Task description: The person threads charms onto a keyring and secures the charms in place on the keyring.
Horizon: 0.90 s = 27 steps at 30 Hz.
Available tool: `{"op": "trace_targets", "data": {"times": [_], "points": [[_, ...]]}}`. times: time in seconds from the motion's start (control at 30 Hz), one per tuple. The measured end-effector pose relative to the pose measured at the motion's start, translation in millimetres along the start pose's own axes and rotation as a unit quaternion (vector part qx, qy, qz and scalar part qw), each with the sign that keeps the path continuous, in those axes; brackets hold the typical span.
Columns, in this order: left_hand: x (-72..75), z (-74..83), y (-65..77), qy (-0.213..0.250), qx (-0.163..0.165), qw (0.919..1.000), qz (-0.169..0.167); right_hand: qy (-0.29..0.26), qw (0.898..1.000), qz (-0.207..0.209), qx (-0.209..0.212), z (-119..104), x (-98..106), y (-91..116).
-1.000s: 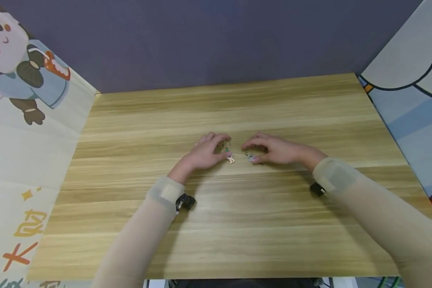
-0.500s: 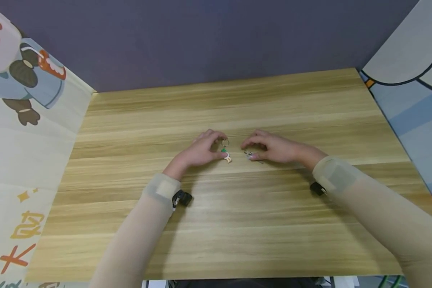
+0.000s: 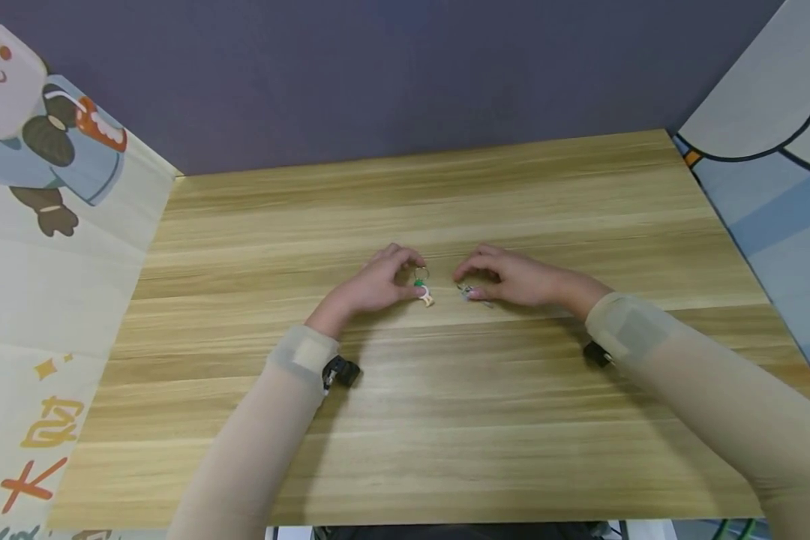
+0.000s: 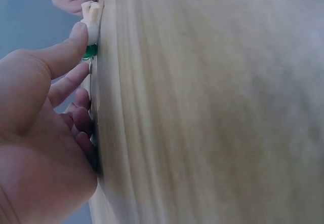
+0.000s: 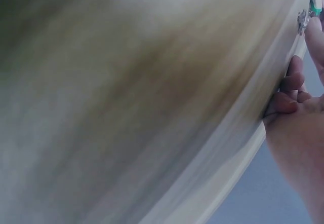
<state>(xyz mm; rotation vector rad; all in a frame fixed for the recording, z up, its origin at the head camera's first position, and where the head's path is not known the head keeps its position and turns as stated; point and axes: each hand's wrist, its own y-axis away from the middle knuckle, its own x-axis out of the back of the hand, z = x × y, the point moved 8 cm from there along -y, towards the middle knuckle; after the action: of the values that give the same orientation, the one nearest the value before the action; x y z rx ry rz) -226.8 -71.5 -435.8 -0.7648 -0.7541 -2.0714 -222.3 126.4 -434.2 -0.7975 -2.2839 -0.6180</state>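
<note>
Between the fingers of my left hand [image 3: 381, 283] is a figurine keychain [image 3: 422, 292], white and green with cream legs and a thin metal ring. My thumb lies against the figurine and my index finger reaches the ring end; in the left wrist view the keychain [image 4: 91, 31] shows close above the wood. My right hand [image 3: 509, 277] pinches a small silver metal piece [image 3: 465, 289] with a ring. Part of it is hidden by the thumb, and a thin end sticks out below; its exact kind I cannot tell. The two hands face each other, a short gap apart.
A wood-grain table [image 3: 445, 420] lies under both hands. Behind it rises a plain purple-grey wall [image 3: 405, 82], with printed cartoon panels at the left and right sides. Both wrists carry small black cameras.
The left hand has shifted slightly left with the keychain, and its green part shows more. A thin silvery end has come into sight below the right thumb. The right hand stays nearly in place.
</note>
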Motion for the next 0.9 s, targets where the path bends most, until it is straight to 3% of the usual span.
{"op": "trace_targets", "data": {"times": [0.2,0.6,0.9], "points": [[4.8,0.6,0.8,0.023,-0.003,0.9997,0.008,0.001,1.000,0.012,0.008,-4,0,-5],[4.9,11.8,-15.3,-0.038,0.036,0.9983,0.025,0.000,0.999,0.039,0.012,-3,-2,2],[4.9,13.2,-12.5,-0.054,0.044,0.9974,0.018,-0.043,0.998,0.048,0.008,-1,10,7]]}}
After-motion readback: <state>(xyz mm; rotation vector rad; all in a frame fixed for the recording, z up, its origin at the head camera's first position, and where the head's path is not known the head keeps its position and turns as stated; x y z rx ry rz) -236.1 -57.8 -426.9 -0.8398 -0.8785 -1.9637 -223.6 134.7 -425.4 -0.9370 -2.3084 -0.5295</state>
